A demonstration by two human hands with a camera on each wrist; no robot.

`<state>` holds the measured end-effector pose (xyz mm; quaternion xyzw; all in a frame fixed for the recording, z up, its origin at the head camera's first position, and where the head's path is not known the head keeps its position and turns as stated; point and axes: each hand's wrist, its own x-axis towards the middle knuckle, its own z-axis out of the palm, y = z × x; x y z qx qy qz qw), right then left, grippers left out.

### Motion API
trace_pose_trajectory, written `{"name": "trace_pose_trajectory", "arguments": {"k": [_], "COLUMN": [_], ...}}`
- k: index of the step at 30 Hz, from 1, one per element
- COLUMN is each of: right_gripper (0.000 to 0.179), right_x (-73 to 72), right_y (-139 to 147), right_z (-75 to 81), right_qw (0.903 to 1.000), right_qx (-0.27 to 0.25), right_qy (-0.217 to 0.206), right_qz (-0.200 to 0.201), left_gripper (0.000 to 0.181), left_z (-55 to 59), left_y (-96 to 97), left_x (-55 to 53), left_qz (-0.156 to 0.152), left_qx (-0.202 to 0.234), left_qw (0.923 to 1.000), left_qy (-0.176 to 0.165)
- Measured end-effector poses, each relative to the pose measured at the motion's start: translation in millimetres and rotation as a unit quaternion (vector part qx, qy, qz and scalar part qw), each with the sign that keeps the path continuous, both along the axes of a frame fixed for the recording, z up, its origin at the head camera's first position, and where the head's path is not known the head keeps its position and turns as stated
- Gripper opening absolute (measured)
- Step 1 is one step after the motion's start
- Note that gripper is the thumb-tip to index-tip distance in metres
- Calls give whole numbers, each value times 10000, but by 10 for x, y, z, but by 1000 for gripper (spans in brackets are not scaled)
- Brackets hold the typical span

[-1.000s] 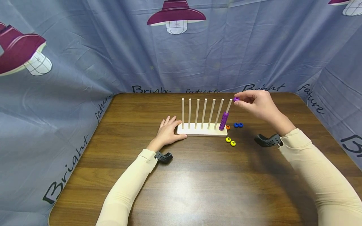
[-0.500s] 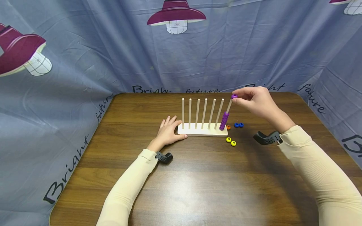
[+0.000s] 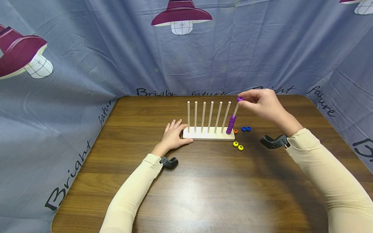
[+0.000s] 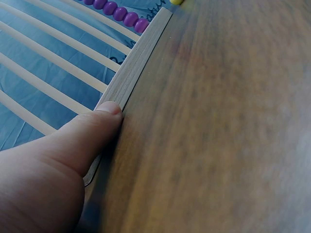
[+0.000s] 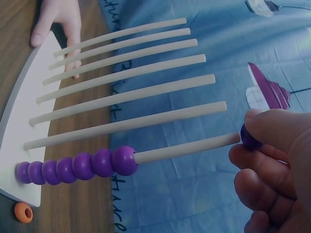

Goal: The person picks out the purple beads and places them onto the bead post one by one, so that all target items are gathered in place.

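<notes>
A pale wooden peg stand (image 3: 208,137) carries a row of several upright pegs. My left hand (image 3: 172,136) holds the stand's left end, thumb (image 4: 104,119) along the front edge and forefinger at the back; the other fingers spread on the table. My right hand (image 3: 263,103) pinches a purple bead (image 3: 240,99) between thumb and fingers at the tip of the rightmost peg. In the right wrist view this bead (image 5: 250,139) meets the peg's end, partly hidden by the thumb. Below it, several purple beads (image 5: 82,166) are stacked down to the base; the other pegs are bare.
Beside the stand's right end lies an orange bead (image 3: 235,131). Two blue beads (image 3: 246,128) are farther right, and two yellow beads (image 3: 238,146) lie nearer the front. The brown wooden table (image 3: 186,187) backs onto a blue printed curtain (image 3: 116,48).
My right hand has brought the purple bead leftward and slightly up, from beside the rightmost peg onto its tip. The left hand and the stand have stayed in place.
</notes>
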<state>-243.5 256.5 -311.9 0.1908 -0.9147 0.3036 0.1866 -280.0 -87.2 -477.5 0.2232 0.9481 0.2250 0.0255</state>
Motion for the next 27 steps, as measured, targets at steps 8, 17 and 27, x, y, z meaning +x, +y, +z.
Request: {"name": "trace_pose_trajectory", "arguments": {"k": [8, 17, 27], "right_gripper": [21, 21, 21], "right_x": [-6, -24, -4], "right_y": [-11, -12, -13], "right_z": [-36, -85, -128], "right_qw": [9999, 9999, 9997], "right_qx": [-35, -44, -1], "right_qy": [-140, -144, -249], "right_qz": [3, 35, 18], "left_gripper": [78, 77, 77], "left_z": [13, 26, 29], "left_y": [5, 7, 3], "left_x": [4, 10, 16], "left_qz": [12, 28, 24], "left_qx": [-7, -15, 12], "left_qw": [10000, 10000, 10000], "left_qy": [-16, -61, -57]}}
